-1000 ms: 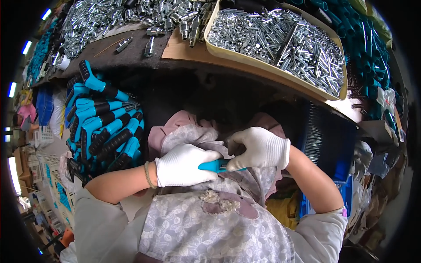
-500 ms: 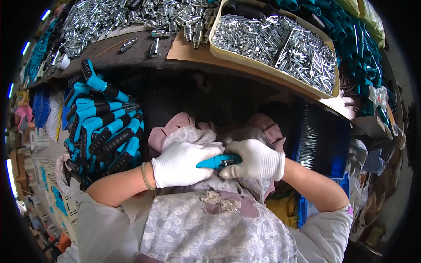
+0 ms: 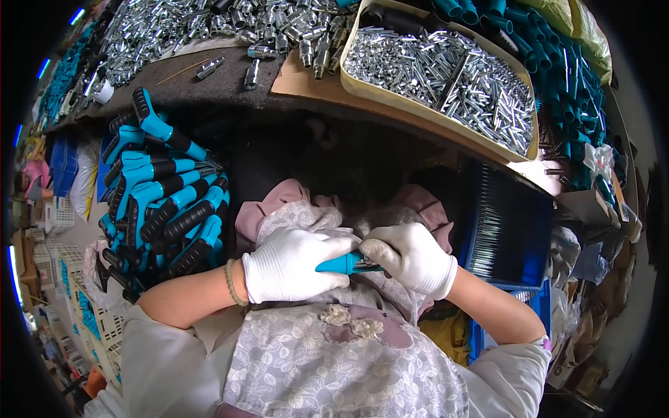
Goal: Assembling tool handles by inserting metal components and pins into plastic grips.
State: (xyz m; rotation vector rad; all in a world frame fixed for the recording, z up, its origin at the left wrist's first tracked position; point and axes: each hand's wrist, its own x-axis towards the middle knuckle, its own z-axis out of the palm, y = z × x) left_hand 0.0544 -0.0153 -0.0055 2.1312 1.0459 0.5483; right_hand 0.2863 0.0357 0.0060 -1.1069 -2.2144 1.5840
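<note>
In front of my lap, my left hand (image 3: 300, 263), in a white knit glove, wraps round a teal plastic tool handle (image 3: 339, 264). Its rounded left end is covered by my fingers. Small metal parts show at a gap in the handle's right side. My right hand (image 3: 412, 258), gloved the same way, is closed with bent fingers at that right end, thumb and fingertips against it. Whether a small part is also pinched there is too small to tell.
Left of my lap stands a heap of teal-and-black pistol-grip tools (image 3: 164, 202). On the bench ahead lie loose metal fittings (image 3: 167, 35) and a cream tray (image 3: 435, 110) of short metal pins. A dark blue bin (image 3: 519, 233) with thin metal rods is at my right; teal tubes (image 3: 550, 52) lie beyond it.
My right hand's fingers have shifted on the handle's right end, uncovering more of its metal parts. My left hand keeps its hold. The whole view has turned slightly.
</note>
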